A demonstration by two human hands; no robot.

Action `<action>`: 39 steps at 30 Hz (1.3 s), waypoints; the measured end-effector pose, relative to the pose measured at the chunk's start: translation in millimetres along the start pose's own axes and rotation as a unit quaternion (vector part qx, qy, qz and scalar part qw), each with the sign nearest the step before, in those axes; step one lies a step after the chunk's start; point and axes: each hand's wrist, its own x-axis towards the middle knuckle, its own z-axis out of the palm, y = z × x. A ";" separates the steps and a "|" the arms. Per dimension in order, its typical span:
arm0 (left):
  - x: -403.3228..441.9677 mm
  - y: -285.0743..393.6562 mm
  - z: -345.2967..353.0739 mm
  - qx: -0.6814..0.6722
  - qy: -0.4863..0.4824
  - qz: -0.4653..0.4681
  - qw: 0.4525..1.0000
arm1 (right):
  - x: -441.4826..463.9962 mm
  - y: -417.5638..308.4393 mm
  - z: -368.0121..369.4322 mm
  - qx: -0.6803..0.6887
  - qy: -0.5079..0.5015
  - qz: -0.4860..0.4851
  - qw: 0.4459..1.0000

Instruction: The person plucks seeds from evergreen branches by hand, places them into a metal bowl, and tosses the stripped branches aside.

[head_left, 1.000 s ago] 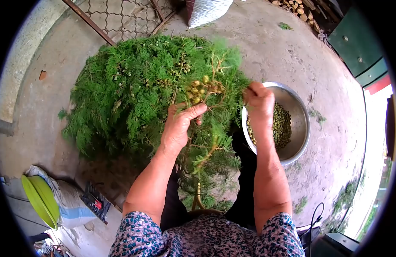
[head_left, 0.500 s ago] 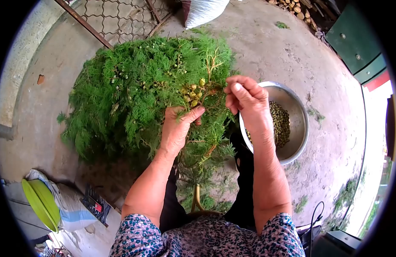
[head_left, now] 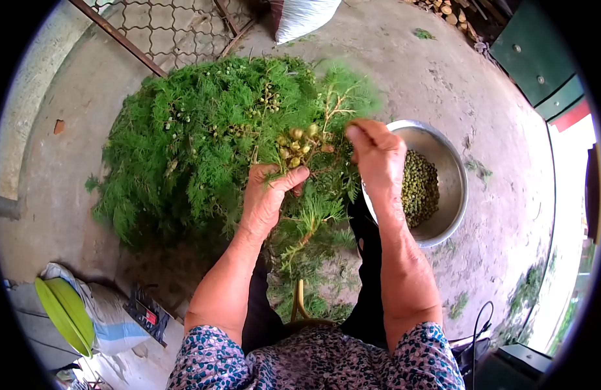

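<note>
A big heap of green conifer branches (head_left: 183, 149) lies in front of my knees. My left hand (head_left: 264, 195) is closed on a conifer branch (head_left: 307, 224), thumb pressed over its stem. Just beyond that thumb sits a cluster of yellow-green cones (head_left: 296, 146). To the right of the cluster, my right hand (head_left: 378, 153) has its fingers curled together near the rim of a metal bowl (head_left: 451, 175). Whatever its fingertips may hold is hidden. Small greenish cones (head_left: 420, 188) lie in the bowl, partly covered by my right forearm.
A white sack (head_left: 303, 19) and a metal mesh frame (head_left: 177, 29) stand beyond the heap. Stacked firewood (head_left: 451, 13) and a green metal box (head_left: 534, 58) are at far right. A lime-green basin (head_left: 63, 315) leans at lower left. Sprigs litter the concrete floor (head_left: 502, 214).
The branch in my left hand has shifted, and its leafy tip swings slightly right. My right hand has turned and its fingers have drawn closer together, still beside the bowl.
</note>
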 end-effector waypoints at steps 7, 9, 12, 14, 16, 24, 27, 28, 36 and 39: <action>0.2 2.1 -8.1 0.012 -0.001 0.057 0.998 | 20.4 7.6 -34.7 0.475 -0.013 0.168 0.864; -0.6 6.7 -5.5 -0.013 -0.001 0.058 0.998 | 19.1 6.6 -35.3 0.573 -0.088 0.217 0.785; -0.7 7.0 -5.7 0.018 0.007 0.067 0.998 | 16.4 7.6 -33.2 0.559 -0.060 0.246 0.789; -0.6 6.2 -7.2 0.058 0.011 0.077 0.995 | 14.0 8.1 -30.9 0.538 -0.122 0.190 0.812; -1.5 4.3 -7.2 0.048 0.012 0.080 0.996 | 11.8 -0.3 -33.9 0.474 -0.162 0.208 0.840; 0.5 4.9 -9.1 0.021 0.028 0.096 0.995 | 11.4 2.1 -32.4 0.420 -0.184 0.235 0.857; 1.3 2.8 -7.0 0.021 0.038 0.099 0.994 | 6.6 -6.5 -26.8 0.420 -0.177 0.221 0.862; 1.9 1.6 -8.1 0.081 0.040 0.103 0.991 | 4.0 -13.6 -25.0 0.340 -0.193 0.172 0.904; -0.3 -2.0 -7.1 0.202 0.036 0.095 0.974 | -12.7 -14.1 5.5 0.008 -0.121 -0.118 0.986; -0.2 -2.8 -4.1 0.147 0.034 0.065 0.986 | -10.2 -13.4 1.6 0.114 -0.070 -0.007 0.991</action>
